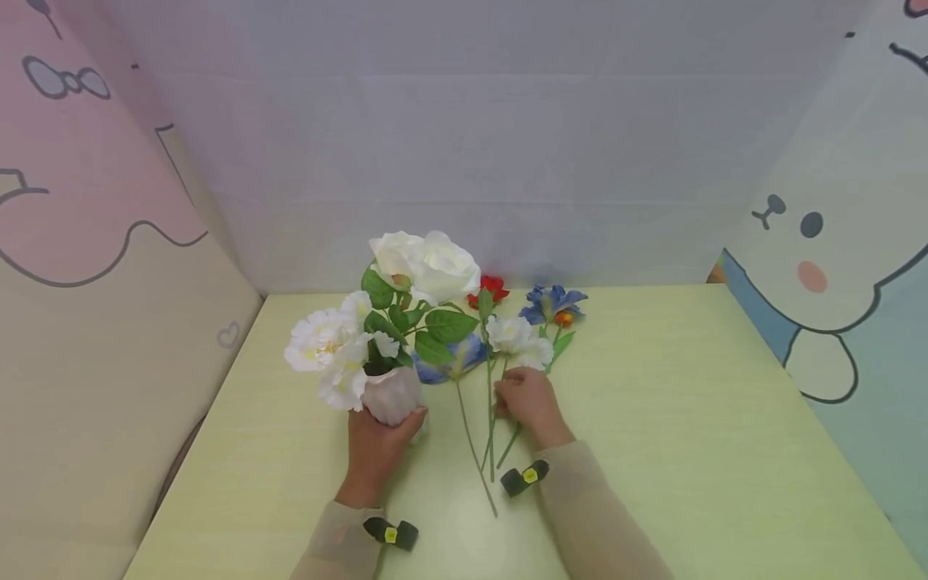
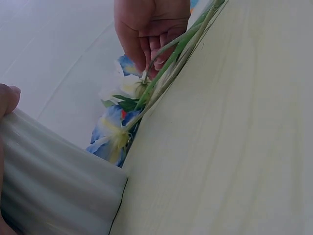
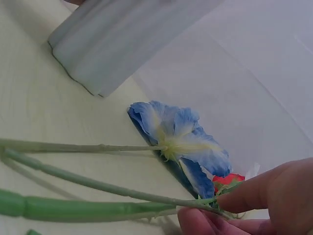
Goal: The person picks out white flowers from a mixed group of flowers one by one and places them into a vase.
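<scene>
My left hand (image 1: 377, 447) grips a white ribbed vase (image 1: 395, 395) on the table; white flowers (image 1: 435, 266) with green leaves stand in it. In the left wrist view, the vase (image 2: 63, 181) fills the lower left. My right hand (image 1: 532, 403) pinches the stem of a white flower (image 1: 518, 340) just below its head, over the table. Thumb and fingers (image 3: 254, 191) meet around that green stem (image 3: 112, 186) in the right wrist view. Beside it lies a blue flower (image 1: 453, 358), its thin stem pointing toward me; its head (image 3: 181, 142) shows close up.
Behind the right hand lie a red flower (image 1: 489, 292), another blue flower (image 1: 553, 304) and a small orange bloom (image 1: 564, 319). Several stems cross on the pale yellow table (image 1: 689, 451). A plain white backdrop (image 1: 464, 145) rises at the far edge, with cartoon-printed panels on both sides.
</scene>
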Tool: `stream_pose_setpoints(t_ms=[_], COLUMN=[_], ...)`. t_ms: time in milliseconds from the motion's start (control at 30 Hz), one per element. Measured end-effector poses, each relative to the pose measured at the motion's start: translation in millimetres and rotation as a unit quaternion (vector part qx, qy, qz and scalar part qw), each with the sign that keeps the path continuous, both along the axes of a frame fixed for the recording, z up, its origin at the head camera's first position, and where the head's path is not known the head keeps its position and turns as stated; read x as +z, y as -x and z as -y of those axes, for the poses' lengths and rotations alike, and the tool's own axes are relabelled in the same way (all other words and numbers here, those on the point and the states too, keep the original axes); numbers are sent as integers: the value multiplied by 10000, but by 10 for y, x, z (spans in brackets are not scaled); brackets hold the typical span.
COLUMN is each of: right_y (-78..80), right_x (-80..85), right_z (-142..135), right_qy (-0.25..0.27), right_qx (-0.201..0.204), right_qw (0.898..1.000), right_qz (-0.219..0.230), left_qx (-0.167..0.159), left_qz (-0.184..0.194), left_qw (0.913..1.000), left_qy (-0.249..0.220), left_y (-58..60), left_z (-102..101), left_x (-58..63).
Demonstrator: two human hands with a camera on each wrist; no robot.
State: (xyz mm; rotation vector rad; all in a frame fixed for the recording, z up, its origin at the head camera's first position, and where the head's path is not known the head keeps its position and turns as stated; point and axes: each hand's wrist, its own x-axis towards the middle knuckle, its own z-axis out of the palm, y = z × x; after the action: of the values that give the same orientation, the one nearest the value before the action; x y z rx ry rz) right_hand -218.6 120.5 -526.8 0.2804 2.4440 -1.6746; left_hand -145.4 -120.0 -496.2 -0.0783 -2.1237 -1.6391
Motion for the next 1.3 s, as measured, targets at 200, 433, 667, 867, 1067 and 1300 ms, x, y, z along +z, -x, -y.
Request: stream_pose_setpoints(t_ms=[200,433,667,867,1067,1300], right_y=[5,5,-19,-69,-98,-133], right_x=[2,57,209,391,483,556], right_z=[-6,-35,-43,-9,14,20], right_qy=[829,1629,1879,2017,2257,2471], right_qx=[-16,-16,-36,-49,-86,-11], right_qw=[9965,9861,9821,9792,9729,9637], right_qz=[114,331,112,-197,-490,-1014], left_qx=[-33,-38,-50,8,17,-70], left_qz=[59,38,94,183,154,75], left_qw=[9999,9999,9999,9998,9998,9998], left_qy=[-84,-103,-134,-96,-81,-144], left_y=[-5,-2,0,3,-3,-7], left_z=[-3,-1,-1,-4,-6,-10], left_x=[17,9,0,-7,6,24])
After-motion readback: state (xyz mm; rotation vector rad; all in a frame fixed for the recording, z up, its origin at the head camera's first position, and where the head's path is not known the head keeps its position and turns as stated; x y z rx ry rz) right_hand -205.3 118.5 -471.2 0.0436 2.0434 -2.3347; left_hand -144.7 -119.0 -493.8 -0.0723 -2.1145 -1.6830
